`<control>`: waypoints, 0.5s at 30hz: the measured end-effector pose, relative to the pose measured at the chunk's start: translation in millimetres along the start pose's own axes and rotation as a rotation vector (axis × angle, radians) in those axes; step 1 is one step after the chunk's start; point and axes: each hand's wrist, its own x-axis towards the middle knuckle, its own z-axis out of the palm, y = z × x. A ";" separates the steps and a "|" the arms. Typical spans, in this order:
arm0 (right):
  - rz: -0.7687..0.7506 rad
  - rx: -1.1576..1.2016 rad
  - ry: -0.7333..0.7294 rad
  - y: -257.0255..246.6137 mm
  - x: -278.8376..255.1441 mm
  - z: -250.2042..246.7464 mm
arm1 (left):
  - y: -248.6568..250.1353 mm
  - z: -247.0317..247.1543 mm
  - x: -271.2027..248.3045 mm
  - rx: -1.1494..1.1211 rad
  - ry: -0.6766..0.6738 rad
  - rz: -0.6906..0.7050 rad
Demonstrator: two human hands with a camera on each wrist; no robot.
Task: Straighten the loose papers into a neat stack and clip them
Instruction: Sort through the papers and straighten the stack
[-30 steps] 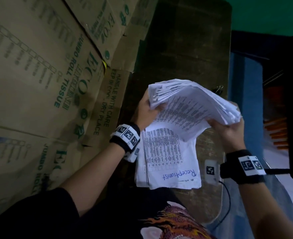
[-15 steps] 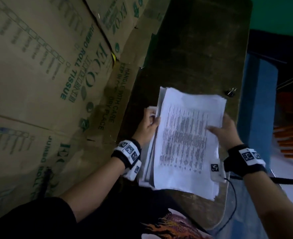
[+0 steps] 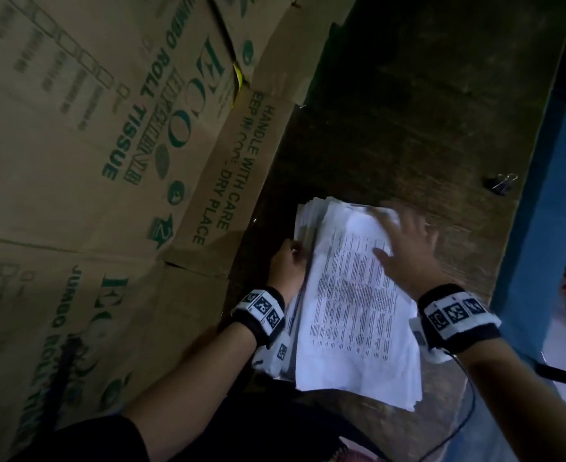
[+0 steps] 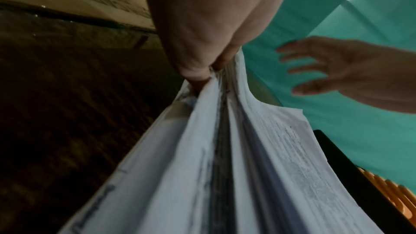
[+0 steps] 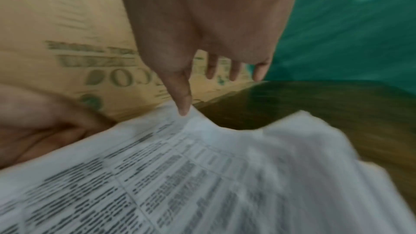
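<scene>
A stack of printed white papers (image 3: 351, 311) lies on the dark wooden table (image 3: 408, 121), its edges uneven. My left hand (image 3: 290, 261) grips the stack's left edge, fingers curled into the sheets (image 4: 225, 140). My right hand (image 3: 404, 241) hovers with fingers spread and straight above the far right part of the top sheet (image 5: 202, 175), blurred by motion; its thumb tip is at the paper's far edge. A black binder clip (image 3: 502, 184) lies on the table, far right of the stack, near the table's right edge.
Brown cardboard boxes (image 3: 91, 161) printed with green letters stand close along the table's left side. A blue surface (image 3: 548, 228) runs beyond the table's right edge. A black cable (image 3: 464, 411) hangs from my right wrist.
The stack came down from my raised hands onto the table. My right hand let go of the right edge and moved over the top sheet with fingers spread.
</scene>
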 end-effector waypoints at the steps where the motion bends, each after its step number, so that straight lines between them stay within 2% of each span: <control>1: -0.201 -0.111 -0.004 -11.3 8.3 0.3 | -2.6 1.1 0.6 -0.017 0.010 0.009; 3: -0.515 -0.277 -0.058 -26.2 25.9 6.9 | -8.1 3.6 3.8 -0.028 0.014 0.013; 5: -0.685 -0.384 -0.114 -32.0 41.9 13.6 | -12.3 5.7 4.6 -0.036 0.015 -0.002; 9: -0.713 -0.642 -0.262 -42.2 56.8 13.0 | -13.6 8.0 4.3 0.005 0.055 0.041; 15: -0.711 -0.656 -0.382 -41.0 62.5 10.4 | -12.3 11.9 2.6 0.018 0.100 0.061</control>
